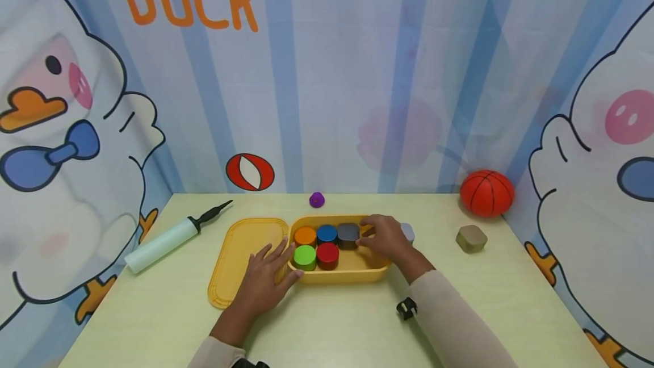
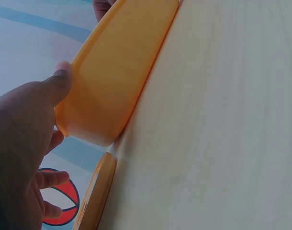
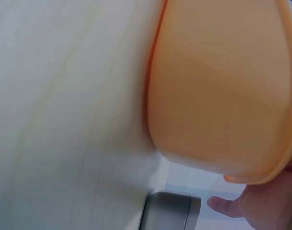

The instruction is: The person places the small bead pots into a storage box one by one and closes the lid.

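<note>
A pale surface (image 1: pixel 337 328) is running back to a striped curtain (image 1: pixel 337 72); the box (image 1: pixel 341 279) is sitting on it. The left hand (image 1: pixel 265 283) is resting spread fingers against its rim. The right hand (image 1: pixel 386 237) is partly hiding a light block (image 1: pixel 408 233) — whether its fingers are gripping the dark block (image 1: pixel 347 234), I cannot tell.

Yellow tub (image 1: pixel 337 278): oblong, lidless, sitting flat on the counter (image 1: pixel 327 328)
Dark gray block (image 1: pixel 348 235): squarish, rounded corners, inside, back row
Round ones: orange piece (image 1: pixel 305 235), blue piece (image 1: pixel 327 234) behind; green piece (image 1: pixel 305 257), red piece (image 1: pixel 327 255) up front
</note>
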Demonstrator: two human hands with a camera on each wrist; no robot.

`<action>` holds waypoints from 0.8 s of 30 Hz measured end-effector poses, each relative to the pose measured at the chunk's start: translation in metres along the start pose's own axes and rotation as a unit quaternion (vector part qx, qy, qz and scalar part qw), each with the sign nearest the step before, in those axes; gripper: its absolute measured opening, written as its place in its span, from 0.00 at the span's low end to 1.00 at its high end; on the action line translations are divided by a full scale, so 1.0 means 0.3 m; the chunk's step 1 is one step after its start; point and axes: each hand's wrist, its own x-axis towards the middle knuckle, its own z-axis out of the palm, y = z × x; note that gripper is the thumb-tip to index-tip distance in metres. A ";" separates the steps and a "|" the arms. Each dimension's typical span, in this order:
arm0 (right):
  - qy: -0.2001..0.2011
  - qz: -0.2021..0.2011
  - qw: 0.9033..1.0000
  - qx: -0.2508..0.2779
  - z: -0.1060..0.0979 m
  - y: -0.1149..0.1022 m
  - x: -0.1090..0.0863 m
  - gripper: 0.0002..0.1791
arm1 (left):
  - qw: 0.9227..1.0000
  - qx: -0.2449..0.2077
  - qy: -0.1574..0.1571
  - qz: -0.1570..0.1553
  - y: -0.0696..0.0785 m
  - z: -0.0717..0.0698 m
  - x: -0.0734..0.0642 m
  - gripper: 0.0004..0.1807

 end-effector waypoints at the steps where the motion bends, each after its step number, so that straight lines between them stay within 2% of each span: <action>1: 0.006 -0.009 1.000 0.001 -0.004 0.004 -0.003 0.22 | 1.000 -0.001 -0.001 -0.001 0.001 0.000 0.000 0.39; 7: 0.057 -0.044 0.997 0.024 -0.037 0.017 -0.026 0.21 | 1.000 -0.003 -0.004 -0.004 0.000 0.000 0.001 0.40; 14: 0.121 -0.099 0.987 0.040 -0.077 0.067 -0.049 0.15 | 1.000 -0.002 -0.001 -0.003 -0.008 0.005 0.005 0.40; 24: 0.142 -0.048 0.984 0.099 -0.128 0.152 -0.093 0.18 | 1.000 0.002 -0.003 -0.003 -0.010 0.007 0.007 0.40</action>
